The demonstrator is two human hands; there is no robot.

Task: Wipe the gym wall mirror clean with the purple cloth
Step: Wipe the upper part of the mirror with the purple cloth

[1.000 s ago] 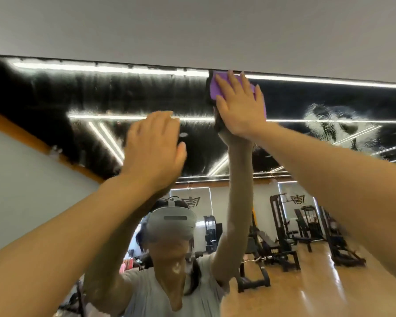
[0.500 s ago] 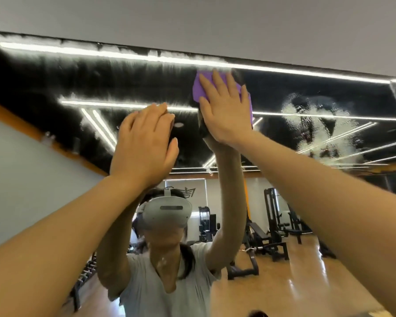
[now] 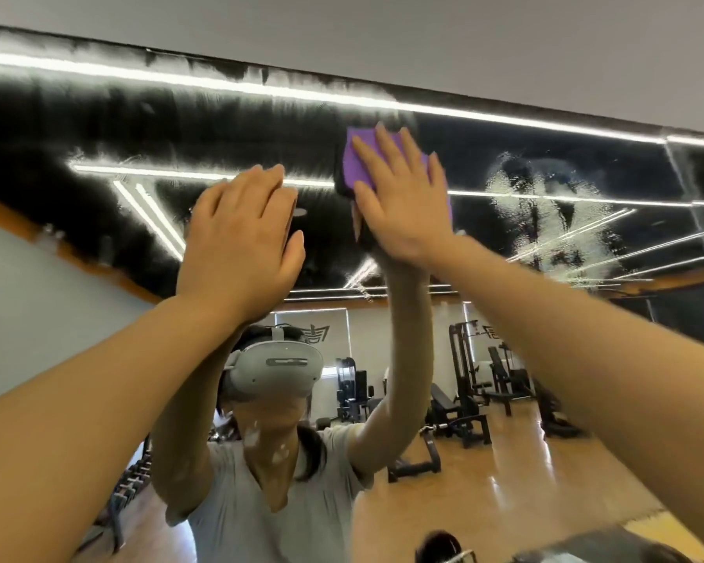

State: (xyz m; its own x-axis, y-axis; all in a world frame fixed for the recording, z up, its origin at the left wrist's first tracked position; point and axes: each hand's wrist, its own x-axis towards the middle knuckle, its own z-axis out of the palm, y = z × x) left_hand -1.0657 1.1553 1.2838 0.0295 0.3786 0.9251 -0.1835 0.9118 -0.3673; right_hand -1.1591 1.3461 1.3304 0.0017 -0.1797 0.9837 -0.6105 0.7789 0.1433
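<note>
A: Since the earlier frames, right hand [image 3: 403,201] and purple cloth [image 3: 356,164] are sitting lower, farther from the mirror's top edge.

B: Head view, entry one, right hand?

A: Raised overhead, fingers straight and spread, palm pressing the purple cloth flat against the wall mirror [image 3: 98,128].

B: Entry two, left hand [image 3: 240,245]?

A: Raised beside it, lower and to the left, fingers straight and together, holding nothing; whether it is touching the glass, cannot tell.

B: Cloth position?

A: Showing above and left of the right fingers, upper mirror, with a white smear patch [image 3: 545,213] lying to its right.
</note>
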